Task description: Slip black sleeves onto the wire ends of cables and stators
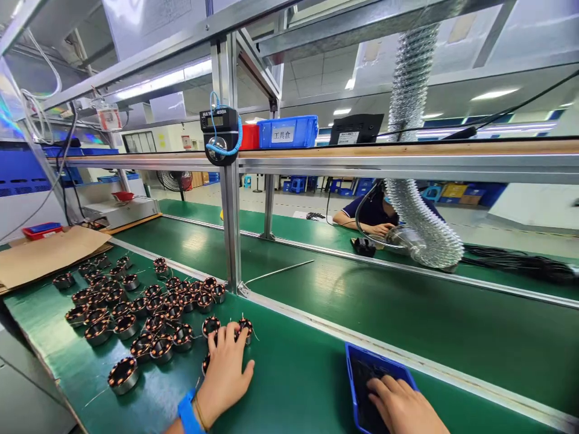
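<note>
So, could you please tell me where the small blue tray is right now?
In the head view, the blue tray sits bottom right on the green belt, under the right hand, to the right of the left hand.

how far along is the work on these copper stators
Hard to judge. Done: nothing clearly looks finished, since the copper-wound stators on the green mat all look alike. In hand: the left hand lies over stators at the cluster's front edge, and the right hand is in a blue plastic tray. Left: the large cluster, with wire leads loose.
</note>
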Motion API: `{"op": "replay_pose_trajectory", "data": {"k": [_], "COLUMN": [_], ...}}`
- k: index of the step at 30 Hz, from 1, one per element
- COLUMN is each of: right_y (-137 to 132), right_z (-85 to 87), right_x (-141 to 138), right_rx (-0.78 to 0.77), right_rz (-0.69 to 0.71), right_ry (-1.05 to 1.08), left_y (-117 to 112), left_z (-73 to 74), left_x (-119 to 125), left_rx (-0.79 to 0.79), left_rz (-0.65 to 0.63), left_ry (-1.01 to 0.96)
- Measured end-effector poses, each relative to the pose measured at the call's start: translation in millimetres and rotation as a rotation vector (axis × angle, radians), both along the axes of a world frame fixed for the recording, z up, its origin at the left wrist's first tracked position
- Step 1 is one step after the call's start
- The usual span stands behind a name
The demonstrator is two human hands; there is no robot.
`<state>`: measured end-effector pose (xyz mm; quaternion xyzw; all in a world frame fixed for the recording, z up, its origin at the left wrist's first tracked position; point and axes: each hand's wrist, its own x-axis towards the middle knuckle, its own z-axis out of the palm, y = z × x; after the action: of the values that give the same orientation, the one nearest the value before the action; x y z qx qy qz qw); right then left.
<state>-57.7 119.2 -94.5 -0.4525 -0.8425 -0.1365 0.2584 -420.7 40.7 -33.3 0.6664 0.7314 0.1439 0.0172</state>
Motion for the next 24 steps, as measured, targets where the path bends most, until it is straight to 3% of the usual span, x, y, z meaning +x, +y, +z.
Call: {"op": "replay_pose_trajectory", "data": {"k": [5,8,11,15,19,21,24], "right_y": [-12,-23,-32,-39,-42,-44,-46], "right_z": [15.8,22.7,28.0,30.9,31.5,32.2,32.4], "right_x": [-10,-13,-13,-11,-13,-15,-17], "right_rx": [-0.184,-0.216,-0.223,-0.192,-0.156,-0.161,-0.173], "right_rz": [-0.091,-0.187,-0.218,-0.216,-0.217,-0.218,-0.231], "right_ry": [0.173,0.266,0.317,0.392,0.454,0.465,0.485], "left_y": [-18,-21,-19,-3,29,43,51], "left_z": [-3.0,-6.8,-5.9,15.0,35.5,36.0,26.0], "left_x": [40,48,33,-17,-46,-47,-47], "left_rx": [-0.113,-0.128,-0.073,0.035,-0.181,-0.213,-0.149], "left_rz": [-0.212,-0.279,-0.336,-0.313,-0.524,-0.543,-0.468], "left_ry": [-0.162,-0.163,-0.17,-0.106,-0.124,-0.183,-0.211]}}
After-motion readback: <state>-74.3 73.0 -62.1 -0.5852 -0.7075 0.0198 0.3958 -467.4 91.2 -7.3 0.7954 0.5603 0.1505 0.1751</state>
